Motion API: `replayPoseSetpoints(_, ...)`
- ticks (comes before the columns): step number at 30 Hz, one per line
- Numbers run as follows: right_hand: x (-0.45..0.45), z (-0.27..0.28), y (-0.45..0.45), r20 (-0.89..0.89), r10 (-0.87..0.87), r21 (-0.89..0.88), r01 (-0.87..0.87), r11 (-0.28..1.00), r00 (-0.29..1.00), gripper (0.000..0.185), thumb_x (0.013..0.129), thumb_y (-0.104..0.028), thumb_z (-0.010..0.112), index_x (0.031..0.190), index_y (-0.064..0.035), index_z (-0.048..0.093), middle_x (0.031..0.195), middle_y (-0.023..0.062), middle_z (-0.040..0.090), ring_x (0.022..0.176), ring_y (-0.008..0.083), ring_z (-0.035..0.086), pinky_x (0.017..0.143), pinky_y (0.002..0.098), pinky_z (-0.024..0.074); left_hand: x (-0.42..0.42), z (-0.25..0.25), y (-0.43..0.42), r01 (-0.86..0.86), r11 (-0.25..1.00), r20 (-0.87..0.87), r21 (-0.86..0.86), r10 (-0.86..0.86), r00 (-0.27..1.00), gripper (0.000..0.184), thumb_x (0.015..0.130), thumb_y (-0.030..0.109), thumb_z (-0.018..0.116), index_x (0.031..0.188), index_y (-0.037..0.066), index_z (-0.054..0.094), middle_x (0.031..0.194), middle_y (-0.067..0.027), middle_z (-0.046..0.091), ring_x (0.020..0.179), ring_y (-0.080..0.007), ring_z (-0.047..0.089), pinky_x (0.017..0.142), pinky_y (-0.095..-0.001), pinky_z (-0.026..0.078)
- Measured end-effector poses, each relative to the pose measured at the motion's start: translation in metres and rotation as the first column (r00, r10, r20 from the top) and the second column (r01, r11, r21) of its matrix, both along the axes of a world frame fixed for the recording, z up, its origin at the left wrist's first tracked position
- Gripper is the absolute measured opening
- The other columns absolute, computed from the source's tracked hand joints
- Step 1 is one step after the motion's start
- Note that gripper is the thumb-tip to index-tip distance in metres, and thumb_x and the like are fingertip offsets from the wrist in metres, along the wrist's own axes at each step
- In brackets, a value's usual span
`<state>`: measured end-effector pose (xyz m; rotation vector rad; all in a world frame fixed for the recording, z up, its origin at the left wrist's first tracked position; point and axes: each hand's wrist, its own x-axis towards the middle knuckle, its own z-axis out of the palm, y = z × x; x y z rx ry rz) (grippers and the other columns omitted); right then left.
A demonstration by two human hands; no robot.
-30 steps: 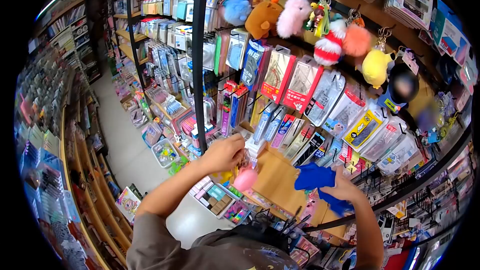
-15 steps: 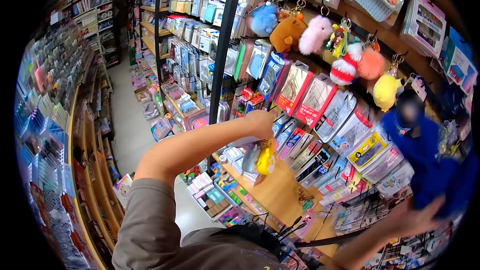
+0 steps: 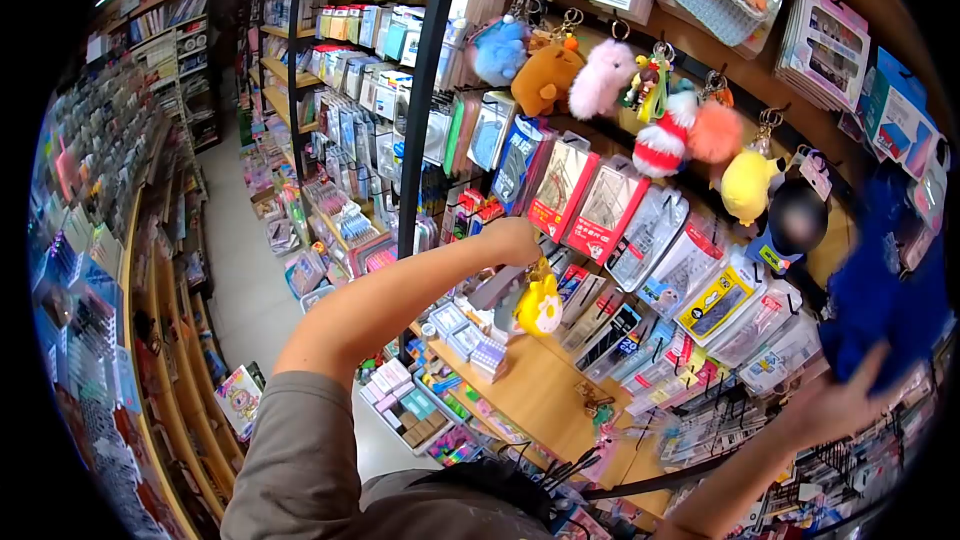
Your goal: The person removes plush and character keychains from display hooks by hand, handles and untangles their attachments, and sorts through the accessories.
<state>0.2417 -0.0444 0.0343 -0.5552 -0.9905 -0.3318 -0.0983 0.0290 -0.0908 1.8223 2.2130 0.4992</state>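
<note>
My left hand (image 3: 512, 242) is closed at the end of my bent arm, in front of the hanging packets. From it dangles a yellow keychain (image 3: 540, 306) with a white flower-like patch. A grey flat piece (image 3: 496, 286) hangs beside the keychain. My right hand (image 3: 835, 408), slightly blurred, touches the lower part of a fuzzy blue hanging item (image 3: 880, 285) at the right; its visible fingers look stretched and apart. Left of the blue item hangs a round dark doll-like charm (image 3: 797, 220). A yellow plush keychain (image 3: 747, 186) hangs just above that charm.
Plush keychains, among them a brown one (image 3: 548, 78) and a pink one (image 3: 602, 78), hang in a row. Red-edged packets (image 3: 607, 208) hang below. A wooden shelf (image 3: 535, 380) holds small boxes (image 3: 487, 358). An aisle (image 3: 235, 190) runs at the left between stocked racks.
The blue item has swung right, away from the dark charm, with my right hand at its lower part. The yellow keychain has turned to show its white patch. The view has shifted slightly.
</note>
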Motion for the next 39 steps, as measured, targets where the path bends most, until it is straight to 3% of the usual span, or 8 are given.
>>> replayPoseSetpoints(4, -0.055, -0.156, 0.047, 0.943, 0.323, -0.322, 0.486, 0.813, 0.085, 0.041, 0.076, -0.001, 0.049, 0.116, -0.0042, 0.053, 0.119, 0.0162, 0.049, 0.107, 0.0267, 0.048, 0.090, 0.0354, 0.0391, 0.003, -0.025, 0.020, 0.080, 0.996, -0.095, 0.044, -0.076, 0.993, 0.038, 0.076, 0.028, 0.053, 0.093, -0.005, 0.059, 0.087, -0.0258, 0.061, 0.082, -0.0340, 0.062, 0.072, -0.0418, 0.049)
replayPoseSetpoints(6, -0.056, -0.245, 0.066, 0.461, 0.811, -0.454, 0.689, 0.565, -0.361, 0.041, 0.075, -0.001, 0.049, 0.115, -0.0040, 0.053, 0.118, 0.0156, 0.050, 0.106, 0.0264, 0.048, 0.090, 0.0354, 0.0390, 0.015, -0.025, 0.011, 0.069, 0.996, -0.114, 0.049, -0.063, 0.991, 0.038, 0.073, 0.028, 0.058, 0.090, -0.005, 0.063, 0.092, -0.0257, 0.061, 0.088, -0.0337, 0.061, 0.077, -0.0397, 0.049)
replayPoseSetpoints(16, 0.032, -0.004, 0.002, 0.165, -0.015, -0.166, 0.043, 0.985, 0.986, 0.045, 0.067, 0.001, 0.044, 0.111, -0.0032, 0.056, 0.112, 0.0124, 0.053, 0.102, 0.0248, 0.050, 0.091, 0.0354, 0.0381, 0.009, -0.040, 0.016, 0.192, 0.979, -0.028, 0.072, -0.190, 0.981, 0.039, 0.072, 0.024, 0.054, 0.092, -0.010, 0.056, 0.075, -0.0262, 0.060, 0.073, -0.0379, 0.060, 0.067, -0.0431, 0.048)
replayPoseSetpoints(19, 0.000, -0.071, 0.013, 0.364, -0.349, 0.018, 0.368, 0.930, 0.864, 0.047, 0.065, 0.002, 0.043, 0.109, -0.0030, 0.056, 0.111, 0.0114, 0.054, 0.101, 0.0244, 0.050, 0.091, 0.0354, 0.0379, 0.020, -0.045, 0.019, 0.238, 0.969, 0.012, 0.067, -0.240, 0.971, 0.034, 0.073, 0.023, 0.054, 0.082, -0.008, 0.060, 0.072, -0.0263, 0.060, 0.072, -0.0374, 0.060, 0.065, -0.0433, 0.048)
replayPoseSetpoints(22, -0.038, -0.223, 0.057, 0.577, 0.769, -0.426, 0.701, 0.572, -0.276, 0.048, 0.063, 0.002, 0.042, 0.108, -0.0028, 0.057, 0.109, 0.0104, 0.055, 0.099, 0.0239, 0.051, 0.092, 0.0354, 0.0376, 0.028, -0.049, 0.027, 0.256, 0.961, -0.006, 0.101, -0.256, 0.967, 0.030, 0.075, 0.024, 0.053, 0.071, -0.005, 0.063, 0.074, -0.0271, 0.060, 0.071, -0.0376, 0.060, 0.067, -0.0441, 0.048)
replayPoseSetpoints(34, 0.022, -0.029, -0.013, -0.020, -0.163, 0.113, 0.164, 0.980, 0.986, 0.035, 0.082, -0.008, 0.050, 0.115, 0.0017, 0.053, 0.113, 0.0223, 0.052, 0.097, 0.0291, 0.054, 0.089, 0.0397, 0.0425, 0.028, -0.063, 0.024, 0.168, 0.981, 0.231, 0.094, -0.186, 0.955, 0.029, 0.074, 0.024, 0.055, 0.078, -0.004, 0.063, 0.075, -0.0233, 0.061, 0.071, -0.0347, 0.061, 0.067, -0.0400, 0.047)
replayPoseSetpoints(37, -0.031, -0.171, 0.033, 0.917, 0.396, -0.341, 0.608, 0.717, 0.048, 0.035, 0.080, -0.006, 0.049, 0.114, 0.0008, 0.054, 0.112, 0.0207, 0.053, 0.098, 0.0280, 0.054, 0.089, 0.0388, 0.0420, 0.039, -0.062, 0.020, 0.236, 0.968, 0.158, 0.086, -0.247, 0.956, 0.028, 0.072, 0.025, 0.056, 0.077, -0.001, 0.065, 0.077, -0.0214, 0.062, 0.073, -0.0341, 0.061, 0.064, -0.0404, 0.048)
replayPoseSetpoints(39, -0.028, -0.253, 0.051, 0.417, 0.867, -0.443, 0.773, 0.454, -0.271, 0.036, 0.079, -0.005, 0.049, 0.114, 0.0003, 0.054, 0.111, 0.0195, 0.053, 0.099, 0.0272, 0.053, 0.090, 0.0383, 0.0417, 0.049, -0.062, 0.011, 0.290, 0.956, -0.075, 0.044, -0.286, 0.955, 0.027, 0.070, 0.028, 0.059, 0.073, 0.003, 0.066, 0.082, -0.0186, 0.064, 0.080, -0.0329, 0.062, 0.066, -0.0392, 0.049)
